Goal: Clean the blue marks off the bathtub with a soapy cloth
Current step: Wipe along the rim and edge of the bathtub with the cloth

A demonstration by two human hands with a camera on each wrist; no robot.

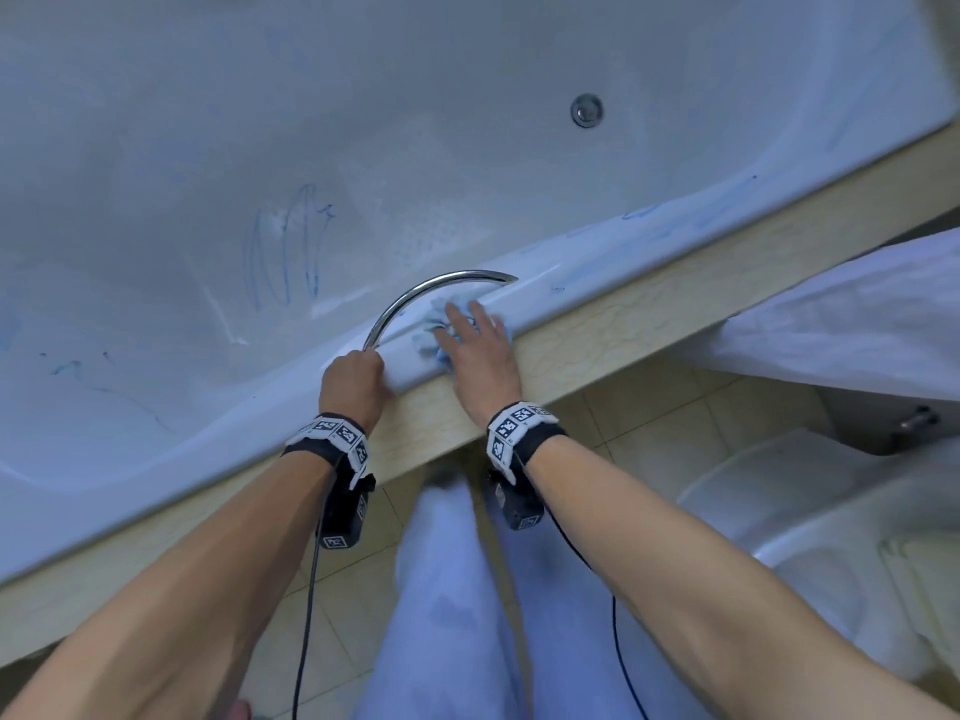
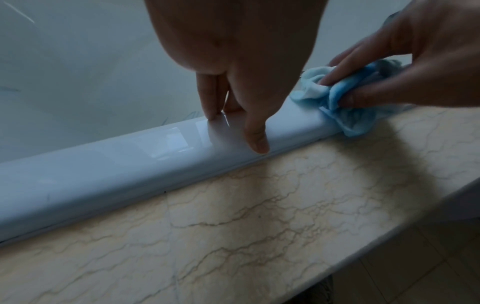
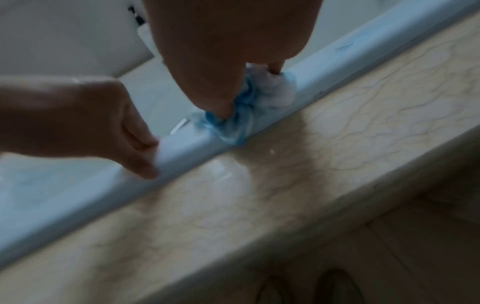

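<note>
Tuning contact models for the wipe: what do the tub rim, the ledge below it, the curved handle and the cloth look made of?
Tub rim: glossy white acrylic or enamel, it shows sharp reflections; which one is unclear.
Ledge: polished beige stone or marble-look tile, veined.
Curved handle: chromed metal, mirror-bright.
Cloth: soft blue fabric, bunched in folds under the right hand.

no readable text anywhere; the wrist bands (image 1: 337, 433) carry only black-and-white coded marker squares.
</note>
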